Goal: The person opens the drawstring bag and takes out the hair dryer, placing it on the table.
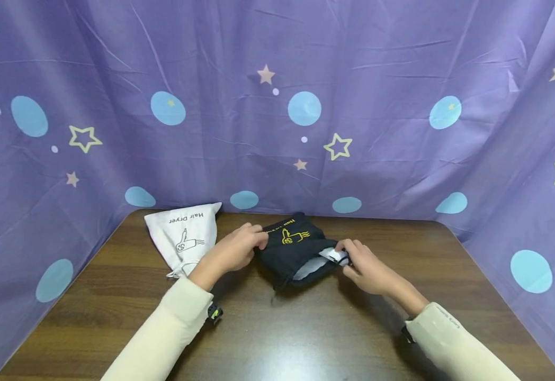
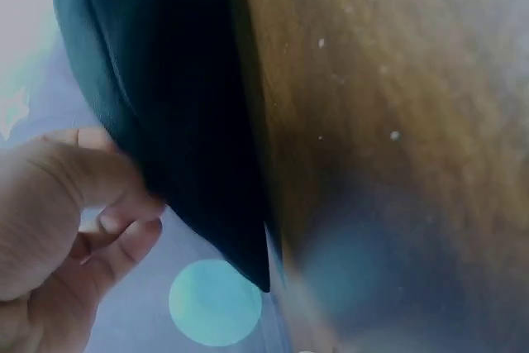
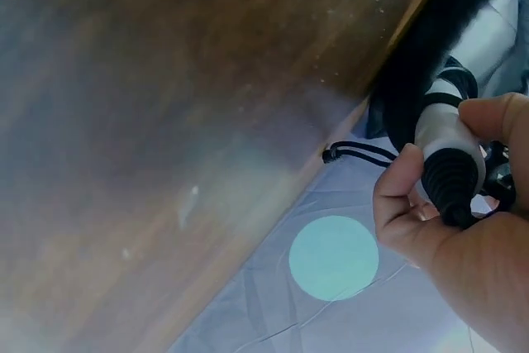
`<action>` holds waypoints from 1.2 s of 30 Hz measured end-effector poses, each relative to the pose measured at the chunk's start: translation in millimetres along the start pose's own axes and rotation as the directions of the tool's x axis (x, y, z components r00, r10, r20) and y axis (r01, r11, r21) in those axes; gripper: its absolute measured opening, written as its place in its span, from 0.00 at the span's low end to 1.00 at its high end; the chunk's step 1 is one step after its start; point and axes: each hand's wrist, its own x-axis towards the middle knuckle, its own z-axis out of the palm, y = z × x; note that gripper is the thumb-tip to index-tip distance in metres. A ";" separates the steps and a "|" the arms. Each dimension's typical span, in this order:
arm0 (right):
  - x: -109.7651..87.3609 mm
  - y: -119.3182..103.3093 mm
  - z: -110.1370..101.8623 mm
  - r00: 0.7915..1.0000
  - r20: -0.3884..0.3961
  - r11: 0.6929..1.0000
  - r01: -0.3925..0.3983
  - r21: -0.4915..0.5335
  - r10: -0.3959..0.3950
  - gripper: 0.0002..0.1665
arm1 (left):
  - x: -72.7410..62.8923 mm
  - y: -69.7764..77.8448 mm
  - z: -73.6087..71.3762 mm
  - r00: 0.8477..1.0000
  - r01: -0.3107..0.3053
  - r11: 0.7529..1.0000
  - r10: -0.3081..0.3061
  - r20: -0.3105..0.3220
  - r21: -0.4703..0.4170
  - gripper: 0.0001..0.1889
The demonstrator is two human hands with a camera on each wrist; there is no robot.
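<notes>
Black cloth bag [image 1: 293,255] (landmark), yellow dryer drawing up, lay on wood table [image 1: 282,330]; mouth gaped, light lining [image 1: 307,269] showing.

L hand [image 1: 236,246]: at bag's L edge. Narrow grip, thumb + fingers pinching the cloth, prob. to steady it.

R hand [image 1: 365,269]: at bag's mouth, R side. Thumb + fingers curled round white handle [image 3: 442,134], snug hold. Black ribbed sleeve [image 3: 449,181] at handle's outer end, clear of bag; inner end ran into the mouth. Black drawstring loop [image 3: 332,155] stuck out by bag's mouth, near R fingertips, not drawn tight.

White pouch [image 1: 178,225], "Hair Dryer" print: L of bag, apart from it, neither hand gripping it. Neck looked gathered; contents, if any, n/v.

Progress (judgement): approx. midway. Done: mouth open, bag steadied, handle in hand, item part in, part out. Direction, in or out, couldn't be told from stills. Left: rest of item's passage thru bag's mouth; if packing, cord yet to be pulled.

Purple curtain [image 1: 239,121] behind bag, no part in the work.
</notes>
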 end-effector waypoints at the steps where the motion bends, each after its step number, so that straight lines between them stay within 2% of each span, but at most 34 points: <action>1: 0.3 0.0 0.2 1.000 -0.003 1.000 -0.002 0.003 0.002 0.22 | -0.2 1.8 0.9 1.000 -0.007 1.000 0.007 0.005 -0.009 0.20; 5: 2.3 0.4 1.4 1.000 -0.023 1.000 -0.008 0.008 0.008 0.22 | 1.4 8.6 4.0 0.999 -0.045 0.998 0.046 0.015 -0.033 0.21; 10: 2.5 -0.1 1.6 1.000 -0.021 1.000 -0.023 0.015 0.023 0.22 | 4.4 7.2 7.0 0.997 -0.077 0.997 0.077 -0.012 -0.030 0.19; 13: 1.1 0.5 1.2 1.000 -0.019 1.000 -0.019 0.020 0.019 0.21 | 3.3 3.2 5.6 0.997 -0.074 0.997 0.073 -0.034 -0.023 0.18; 22: -7.6 8.7 -3.6 0.998 -0.030 0.998 0.058 0.021 -0.057 0.21 | 1.3 -6.0 -1.8 0.994 -0.056 0.998 0.053 -0.093 -0.021 0.18; 25: -9.5 9.7 -5.8 0.997 -0.030 0.997 0.076 0.011 -0.076 0.21 | 0.9 -4.1 -4.3 0.998 -0.031 0.999 0.029 -0.063 -0.023 0.18; 28: -9.7 8.4 -7.9 0.995 -0.032 0.996 0.094 -0.007 -0.094 0.22 | 1.2 0.7 -6.4 1.000 0.006 0.999 -0.005 0.017 -0.034 0.20; 32: -8.3 5.6 -10.2 0.992 -0.038 0.992 0.119 -0.035 -0.120 0.23 | 3.2 8.3 -10.0 0.992 0.056 0.998 -0.050 0.117 -0.042 0.24; 34: -7.5 4.1 -10.6 0.990 -0.035 0.990 0.133 -0.047 -0.135 0.24 | 6.0 12.0 -11.8 0.989 0.069 0.997 -0.063 0.136 -0.041 0.23; 36: -6.6 2.5 -10.8 0.988 -0.031 0.988 0.148 -0.052 -0.150 0.24 | 9.5 14.5 -12.3 0.990 0.063 0.998 -0.059 0.128 -0.027 0.22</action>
